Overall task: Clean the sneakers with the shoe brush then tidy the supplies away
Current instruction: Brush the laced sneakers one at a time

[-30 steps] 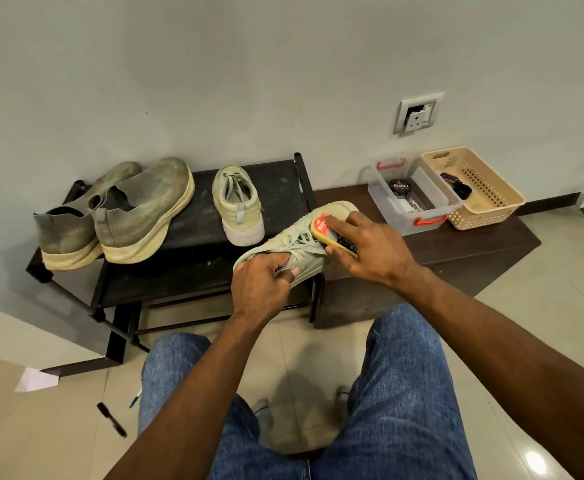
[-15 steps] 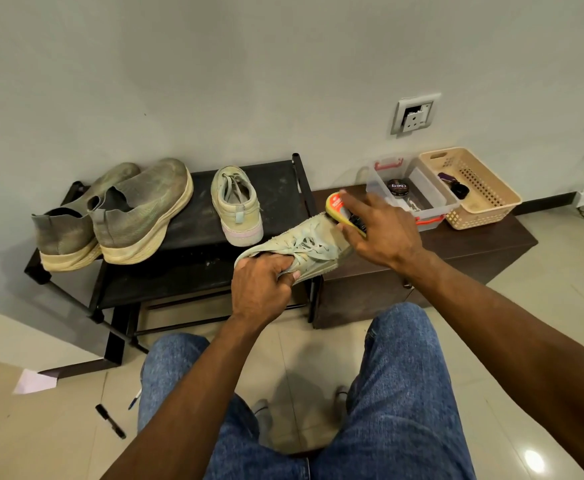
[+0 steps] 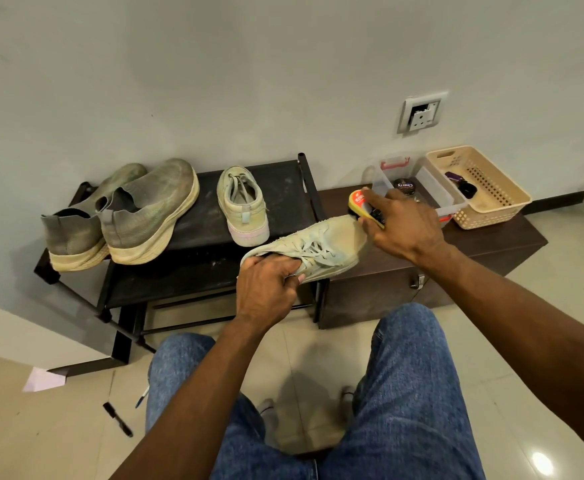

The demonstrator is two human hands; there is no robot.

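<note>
Left hand (image 3: 266, 292) grips the sneaker (image 3: 314, 249) at its heel, held in the air near the rack (image 3: 283, 174), while right hand (image 3: 404, 225) clasps the brush (image 3: 361, 202) at the toe; an overshooting stroke could knock the tub (image 3: 436, 188) just beyond.

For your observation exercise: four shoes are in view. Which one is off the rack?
The pale laced sneaker, gripped at its heel end by the left hand while the right hand holds the brush at its toe. The other three sit on the black rack.
</note>
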